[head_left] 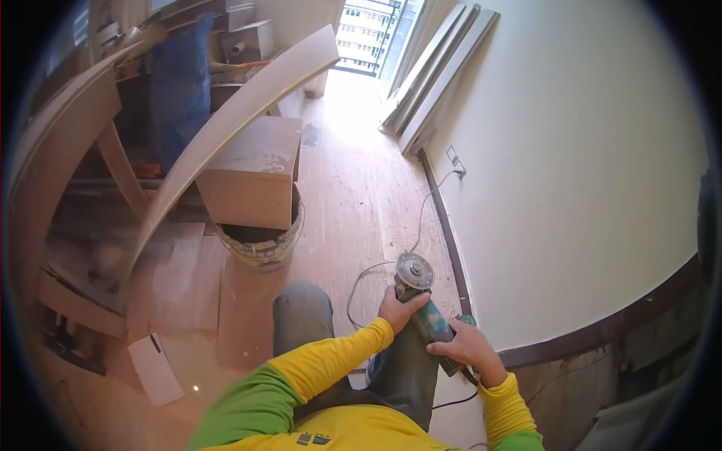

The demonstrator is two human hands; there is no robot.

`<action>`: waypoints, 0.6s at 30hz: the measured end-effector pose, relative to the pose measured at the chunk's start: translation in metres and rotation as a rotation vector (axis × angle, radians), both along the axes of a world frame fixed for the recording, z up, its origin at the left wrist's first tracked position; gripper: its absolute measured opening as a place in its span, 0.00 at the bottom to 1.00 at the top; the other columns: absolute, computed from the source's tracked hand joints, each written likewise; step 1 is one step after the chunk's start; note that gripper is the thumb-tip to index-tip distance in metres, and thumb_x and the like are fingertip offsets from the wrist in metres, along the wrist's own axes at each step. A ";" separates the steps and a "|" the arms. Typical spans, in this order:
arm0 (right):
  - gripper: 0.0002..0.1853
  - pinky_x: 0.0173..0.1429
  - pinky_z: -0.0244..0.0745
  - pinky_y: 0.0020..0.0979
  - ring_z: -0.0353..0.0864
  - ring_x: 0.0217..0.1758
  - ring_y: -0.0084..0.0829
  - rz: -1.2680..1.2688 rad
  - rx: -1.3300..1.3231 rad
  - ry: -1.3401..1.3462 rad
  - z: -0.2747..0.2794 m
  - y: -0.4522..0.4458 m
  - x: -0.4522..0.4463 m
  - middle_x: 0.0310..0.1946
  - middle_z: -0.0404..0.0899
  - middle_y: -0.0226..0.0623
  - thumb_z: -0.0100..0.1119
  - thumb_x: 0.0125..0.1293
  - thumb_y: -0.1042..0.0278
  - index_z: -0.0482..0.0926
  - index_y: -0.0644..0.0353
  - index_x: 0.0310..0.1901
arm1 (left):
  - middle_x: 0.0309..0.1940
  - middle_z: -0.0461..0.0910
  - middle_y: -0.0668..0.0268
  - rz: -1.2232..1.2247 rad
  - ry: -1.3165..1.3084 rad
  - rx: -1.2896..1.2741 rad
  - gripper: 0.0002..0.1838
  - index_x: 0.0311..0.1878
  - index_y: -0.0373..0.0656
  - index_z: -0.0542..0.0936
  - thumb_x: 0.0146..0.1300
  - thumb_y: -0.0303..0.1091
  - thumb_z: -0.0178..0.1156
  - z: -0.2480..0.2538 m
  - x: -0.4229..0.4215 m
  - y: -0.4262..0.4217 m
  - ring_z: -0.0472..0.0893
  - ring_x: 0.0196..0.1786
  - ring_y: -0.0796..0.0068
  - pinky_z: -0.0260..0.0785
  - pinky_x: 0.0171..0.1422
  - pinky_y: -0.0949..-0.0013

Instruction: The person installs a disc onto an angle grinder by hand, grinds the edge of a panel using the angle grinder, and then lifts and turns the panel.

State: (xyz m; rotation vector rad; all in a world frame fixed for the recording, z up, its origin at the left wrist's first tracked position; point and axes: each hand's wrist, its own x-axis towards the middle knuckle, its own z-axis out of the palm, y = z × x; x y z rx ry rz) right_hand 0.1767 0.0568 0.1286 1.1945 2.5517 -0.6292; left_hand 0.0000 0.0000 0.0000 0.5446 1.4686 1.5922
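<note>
A teal angle grinder (pixel 430 319) with a round grey disc (pixel 414 270) at its upper end lies across both my hands, above my thighs. My left hand (pixel 401 309) is wrapped round the grinder's neck just below the disc, its thumb across the top. Lower down, my right hand (pixel 468 347) grips the rear of the body, where a dark cord comes out. The disc faces up and touches nothing that I can see.
A bucket (pixel 265 254) with a wooden box (pixel 252 169) on it stands ahead left, beside a long curved board (pixel 226 113). Planks (pixel 444 71) lean on the right wall. A grey cable (pixel 423 214) runs from the wall socket (pixel 457 165) across the floor. A white panel (pixel 156 370) lies lower left.
</note>
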 end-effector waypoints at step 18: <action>0.51 0.59 0.77 0.40 0.82 0.57 0.52 0.065 0.097 0.214 0.054 0.062 -0.187 0.56 0.80 0.60 0.60 0.59 0.25 0.70 0.68 0.68 | 0.50 0.84 0.62 0.123 0.238 0.036 0.36 0.57 0.41 0.78 0.49 0.50 0.78 0.040 -0.048 -0.012 0.82 0.52 0.70 0.73 0.61 0.66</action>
